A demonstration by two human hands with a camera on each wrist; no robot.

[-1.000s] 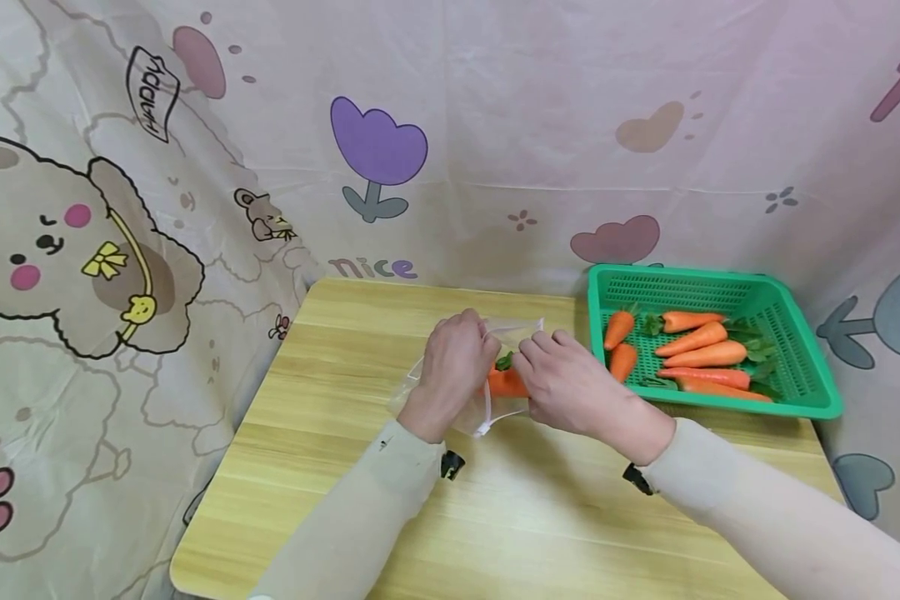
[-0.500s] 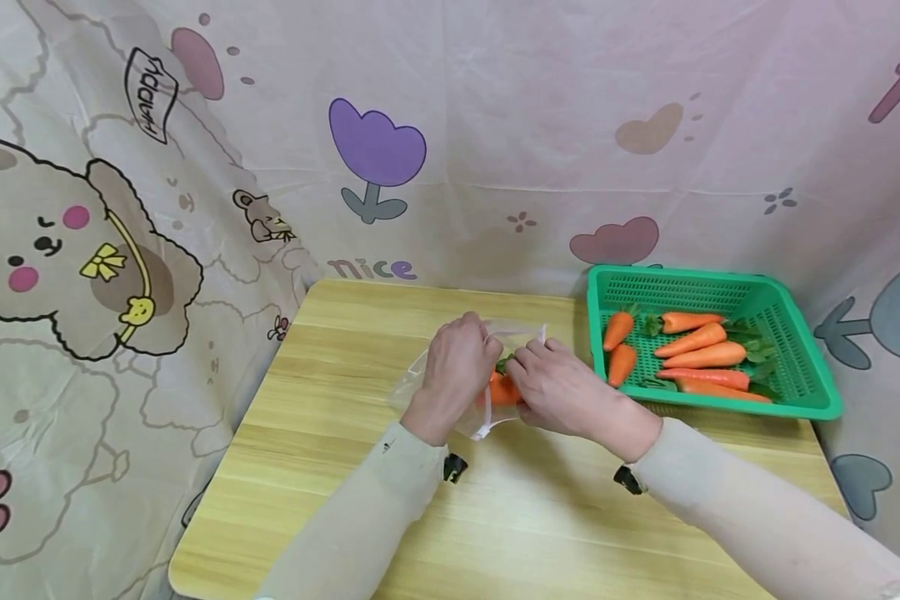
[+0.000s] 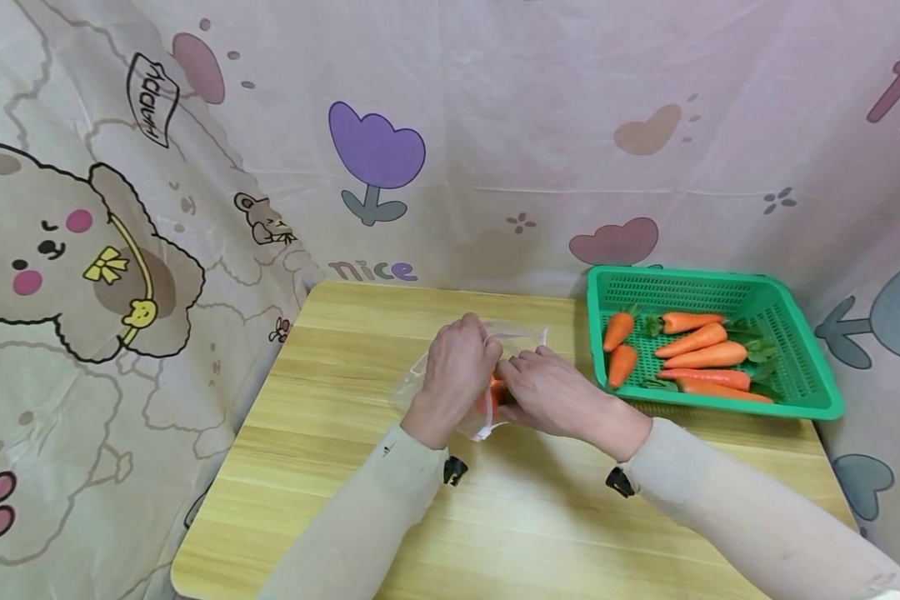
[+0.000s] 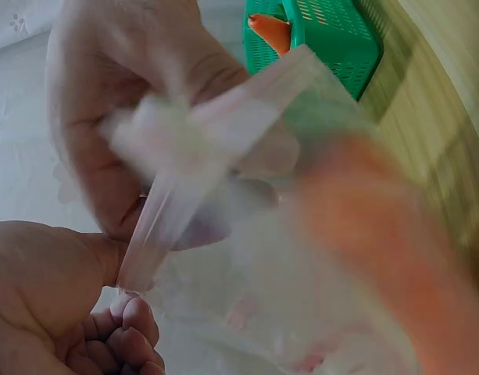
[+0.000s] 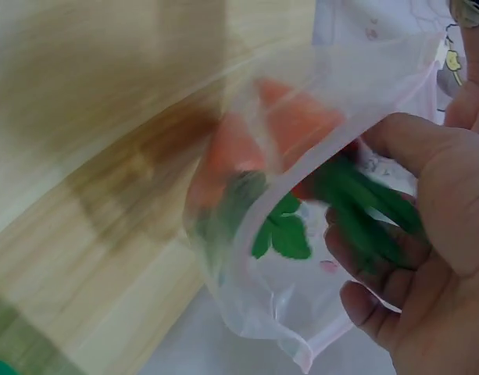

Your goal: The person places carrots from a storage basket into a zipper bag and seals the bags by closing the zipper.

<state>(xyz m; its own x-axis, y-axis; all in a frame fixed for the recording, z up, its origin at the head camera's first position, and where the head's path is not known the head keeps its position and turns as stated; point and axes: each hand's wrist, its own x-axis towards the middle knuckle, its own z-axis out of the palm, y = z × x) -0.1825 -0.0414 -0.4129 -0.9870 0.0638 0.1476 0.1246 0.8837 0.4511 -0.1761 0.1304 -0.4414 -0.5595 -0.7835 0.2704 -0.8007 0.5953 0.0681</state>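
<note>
My left hand (image 3: 457, 375) pinches the rim of a clear zip bag (image 5: 255, 320), with thumb and fingers at the edge in the left wrist view. At the bag's mouth my right hand (image 3: 555, 392) grips a carrot (image 5: 298, 125) by its leafy top, the thumb at the crown and the green leaves (image 5: 368, 207) lying across the curled fingers. The carrot's orange body is inside the bag. Another carrot (image 5: 231, 152) shows through the plastic beside it, with leaves below. Motion blurs the carrot in the left wrist view.
A green plastic basket (image 3: 825, 392) stands at the table's back right, holding several carrots (image 3: 708, 354) with leafy tops. The wooden table (image 3: 330, 350) extends under the bag and arms. Patterned cloth (image 3: 495, 125) hangs behind and at the left.
My right hand has moved left toward the left hand, taking the carrot further into the bag. The left hand stays nearly in place at the rim.
</note>
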